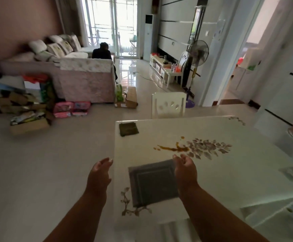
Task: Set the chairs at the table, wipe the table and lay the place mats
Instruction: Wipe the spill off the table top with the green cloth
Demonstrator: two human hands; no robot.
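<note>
Risk: brown spill (174, 147) sits unwiped mid-worktop (212, 180), just beyond grey place mats (153, 182) (stacked near the front edge), so both hands (99, 173) (186, 169), fingers open and empty, could drag mats into it before reaching cloth (128, 129).

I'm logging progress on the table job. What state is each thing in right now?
left hand: open, empty, off the table's left edge
right hand: open, empty, over the mats' right side
place mats: grey, stacked, not yet laid out
table: unwiped
brown spill: smeared mid-table
green cloth: folded, lying at far-left corner
chair: upright at far end
</note>
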